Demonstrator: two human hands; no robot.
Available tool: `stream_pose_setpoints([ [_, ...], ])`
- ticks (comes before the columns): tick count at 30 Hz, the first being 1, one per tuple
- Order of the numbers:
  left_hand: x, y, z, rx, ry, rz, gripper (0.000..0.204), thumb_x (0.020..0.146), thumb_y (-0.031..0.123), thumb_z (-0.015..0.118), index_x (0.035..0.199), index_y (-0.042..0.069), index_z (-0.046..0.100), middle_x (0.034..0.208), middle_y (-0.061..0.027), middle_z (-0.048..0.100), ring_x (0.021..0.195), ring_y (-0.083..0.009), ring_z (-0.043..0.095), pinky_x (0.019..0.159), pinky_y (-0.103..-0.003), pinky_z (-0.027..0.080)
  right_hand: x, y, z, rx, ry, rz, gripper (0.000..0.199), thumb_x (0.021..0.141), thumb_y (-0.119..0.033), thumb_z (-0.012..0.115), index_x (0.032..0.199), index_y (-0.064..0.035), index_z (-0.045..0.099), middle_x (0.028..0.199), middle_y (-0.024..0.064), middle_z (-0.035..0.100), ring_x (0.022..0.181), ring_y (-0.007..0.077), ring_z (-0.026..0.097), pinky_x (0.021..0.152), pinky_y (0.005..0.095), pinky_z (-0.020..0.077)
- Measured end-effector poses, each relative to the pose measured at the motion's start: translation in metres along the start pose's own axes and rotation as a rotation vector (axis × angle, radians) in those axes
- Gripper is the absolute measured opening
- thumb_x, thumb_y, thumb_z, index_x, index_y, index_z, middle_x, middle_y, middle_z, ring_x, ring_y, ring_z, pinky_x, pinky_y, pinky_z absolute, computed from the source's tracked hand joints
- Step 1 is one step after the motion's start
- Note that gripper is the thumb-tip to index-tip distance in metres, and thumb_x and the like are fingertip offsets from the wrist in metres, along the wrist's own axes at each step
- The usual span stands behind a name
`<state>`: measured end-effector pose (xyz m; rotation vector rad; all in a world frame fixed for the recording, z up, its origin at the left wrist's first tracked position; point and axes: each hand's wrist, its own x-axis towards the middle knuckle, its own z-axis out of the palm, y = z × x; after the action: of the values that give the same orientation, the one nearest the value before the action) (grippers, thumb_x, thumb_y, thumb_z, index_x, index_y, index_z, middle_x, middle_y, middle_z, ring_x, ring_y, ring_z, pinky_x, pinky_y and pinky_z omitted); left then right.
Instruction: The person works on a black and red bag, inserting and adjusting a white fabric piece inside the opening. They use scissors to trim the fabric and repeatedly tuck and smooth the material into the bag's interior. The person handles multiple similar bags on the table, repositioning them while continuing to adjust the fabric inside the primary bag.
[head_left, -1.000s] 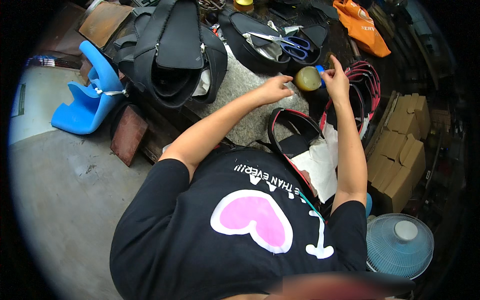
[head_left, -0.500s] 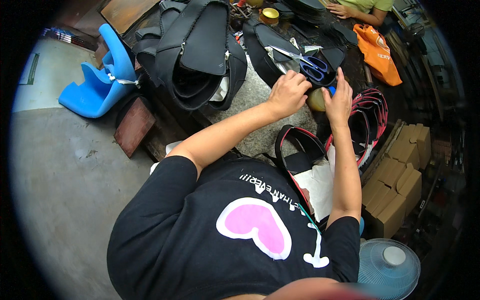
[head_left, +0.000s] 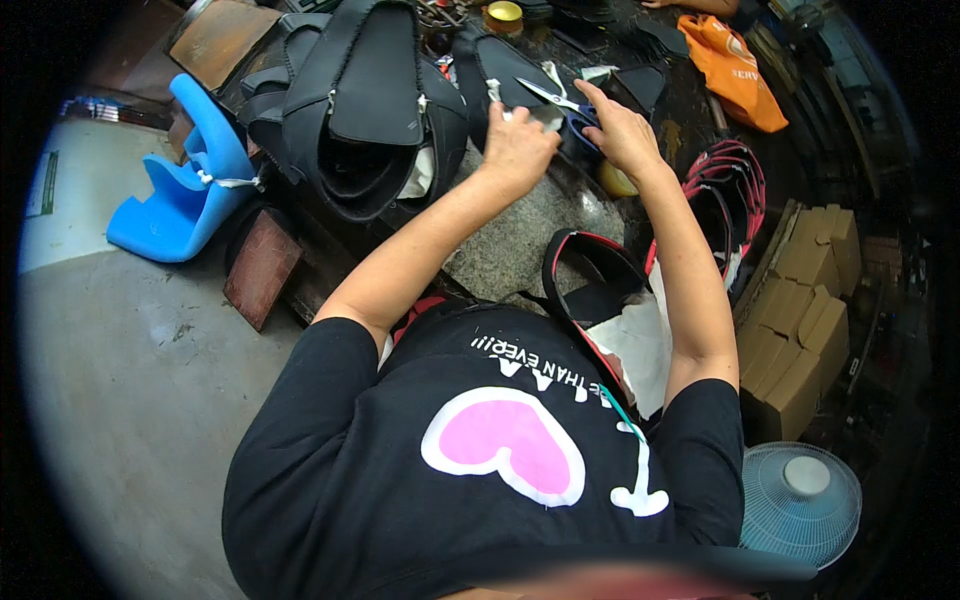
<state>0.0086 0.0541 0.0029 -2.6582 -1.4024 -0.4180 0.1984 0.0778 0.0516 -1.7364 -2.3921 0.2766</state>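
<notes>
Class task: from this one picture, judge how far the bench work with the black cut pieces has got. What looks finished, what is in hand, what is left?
Looks done: black shaped pieces lie stacked at the bench's left. In hand: the left hand presses a pale piece flat, and the right hand rests at the blue-handled scissors. Left: red-edged black pieces lie untouched on the right.

Blue-handled scissors (head_left: 560,103) lie flat on a black shaped piece (head_left: 500,75), blades pointing left, beside a pale scrap (head_left: 548,120).
</notes>
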Motion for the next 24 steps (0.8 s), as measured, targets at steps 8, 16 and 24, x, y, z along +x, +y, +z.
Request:
stream_pose_setpoints([
  [8, 0.004, 0.004, -0.049, 0.132, -0.474, -0.067, 0.015, 0.08, 0.016, 0.064, 0.088, 0.012, 0.075, 0.098, -0.0067, 0.072, 0.103, -0.0244, 0.057, 0.083, -0.048, 0.041, -0.034, 0.073, -0.019, 0.275, 0.393, 0.366, 0.06, 0.087, -0.017, 0.062, 0.141, -0.0213, 0.037, 0.102, 0.0204, 0.068, 0.09, 0.0385, 0.067, 0.077, 0.0461, 0.0523],
  [16, 0.014, 0.046, -0.026, 0.123, -0.067, -0.051, 0.044, 0.077, 0.024, 0.072, 0.117, 0.01, 0.058, 0.111, -0.0075, 0.06, 0.109, -0.0266, 0.054, 0.087, -0.049, 0.044, 0.002, 0.136, 0.025, 0.437, 0.158, 0.909, 0.06, 0.087, -0.021, 0.057, 0.142, -0.0091, 0.037, 0.114, 0.0261, 0.065, 0.101, 0.0368, 0.067, 0.089, 0.0451, 0.0508],
  [24, -0.007, 0.02, -0.001, 0.001, -0.204, -0.047, 0.057, 0.082, 0.011, 0.059, 0.138, 0.014, 0.047, 0.1, -0.0072, 0.066, 0.105, -0.0269, 0.057, 0.077, -0.045, 0.044, 0.003, 0.151, 0.051, 0.09, 0.003, 0.879, 0.056, 0.094, -0.02, 0.048, 0.147, -0.0113, 0.033, 0.134, 0.0263, 0.054, 0.124, 0.0398, 0.054, 0.104, 0.0471, 0.0416],
])
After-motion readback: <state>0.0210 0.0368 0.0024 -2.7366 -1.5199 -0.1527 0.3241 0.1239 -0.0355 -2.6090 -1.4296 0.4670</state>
